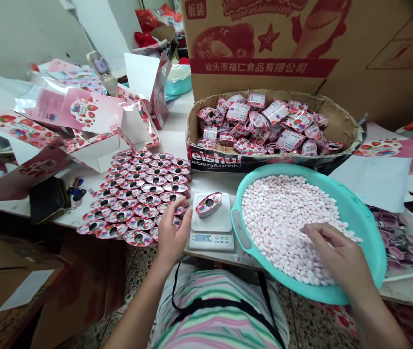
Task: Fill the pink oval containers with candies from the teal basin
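An oval pink candy tin sits on a small white digital scale at the table's front edge. My left hand rests beside the scale, fingers curled over the nearest of several filled tins laid in rows. My right hand reaches into a teal basin full of small pink-white candies, fingertips pinched together on the candies. What they pinch is too small to make out.
A low cardboard tray behind the basin holds several wrapped tins. A big printed carton stands at the back. Pink flat packaging clutters the left. Empty lids lie at right. A black pouch is at left.
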The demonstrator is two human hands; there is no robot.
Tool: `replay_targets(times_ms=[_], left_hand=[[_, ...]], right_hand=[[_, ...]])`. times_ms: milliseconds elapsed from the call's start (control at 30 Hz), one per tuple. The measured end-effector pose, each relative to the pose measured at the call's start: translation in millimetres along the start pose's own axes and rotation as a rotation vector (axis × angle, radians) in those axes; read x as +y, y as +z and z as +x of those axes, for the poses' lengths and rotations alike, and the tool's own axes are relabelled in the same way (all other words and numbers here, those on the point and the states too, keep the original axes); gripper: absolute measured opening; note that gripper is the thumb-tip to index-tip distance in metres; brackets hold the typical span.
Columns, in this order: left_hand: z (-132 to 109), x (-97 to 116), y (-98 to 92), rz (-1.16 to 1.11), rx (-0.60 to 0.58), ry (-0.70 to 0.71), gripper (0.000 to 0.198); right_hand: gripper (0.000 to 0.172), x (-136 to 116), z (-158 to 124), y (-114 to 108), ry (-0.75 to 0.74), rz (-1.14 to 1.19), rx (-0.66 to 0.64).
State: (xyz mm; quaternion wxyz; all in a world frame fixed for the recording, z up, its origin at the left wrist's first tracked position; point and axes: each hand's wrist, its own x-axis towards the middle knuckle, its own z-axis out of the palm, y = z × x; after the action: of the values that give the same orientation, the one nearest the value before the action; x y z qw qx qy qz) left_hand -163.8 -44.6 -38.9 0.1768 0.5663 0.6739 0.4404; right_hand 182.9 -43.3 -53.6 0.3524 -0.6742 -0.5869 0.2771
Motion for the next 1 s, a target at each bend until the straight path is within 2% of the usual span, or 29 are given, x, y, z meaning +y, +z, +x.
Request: replay_targets(times_ms=[167, 333, 400, 533, 600, 733, 833, 900, 1000], left_hand=[[0.5, -0.2, -0.1, -0.004, 0.002, 0.003, 0.025], [-3.2, 1.3, 0.5, -0.043, -0.013, -0.021, 0.028], [-5.8, 2.8, 1.3, -0.044, -0.020, -0.013, 0.028], [-12.5, 4.0, 2.7, -0.048, -0.023, 0.026, 0.025], [-15.9, 2.7, 2.4, -0.058, -0.037, 0.035, 0.024], [-20.4, -3.9, -0.4, -0.062, -0.034, 0.073, 0.023], [-21.7, -9.4, -3.1, -0.054, -0.027, 0.092, 0.022], [-22.2, -12.2, -4.6, -0.048, -0.025, 0.089, 0.023], [-22.8, -14.7, -6.2, -0.059, -0.037, 0.095, 0.022]], right_hand=[[0.027, -0.1, -2.3, 1.4, -0.020, -0.022, -0.060], [0.032, -2.8, 0.6, 14.2, -0.182, -0.178, -0.350], [0.030, -5.1, 2.5, 19.5, -0.238, -0.209, -0.420], [0.023, -11.2, 4.3, 26.5, -0.199, -0.214, -0.495], [0.025, -13.2, 4.1, 29.7, -0.166, -0.229, -0.520], [0.034, -11.8, 5.7, 35.0, -0.111, -0.267, -0.524], [0.036, -10.7, 12.1, 34.9, -0.051, -0.203, -0.468], [0.036, -13.5, 18.6, 33.2, 0.032, -0.075, -0.374], [0.032, -23.4, 30.0, 31.4, 0.296, 0.252, -0.212]])
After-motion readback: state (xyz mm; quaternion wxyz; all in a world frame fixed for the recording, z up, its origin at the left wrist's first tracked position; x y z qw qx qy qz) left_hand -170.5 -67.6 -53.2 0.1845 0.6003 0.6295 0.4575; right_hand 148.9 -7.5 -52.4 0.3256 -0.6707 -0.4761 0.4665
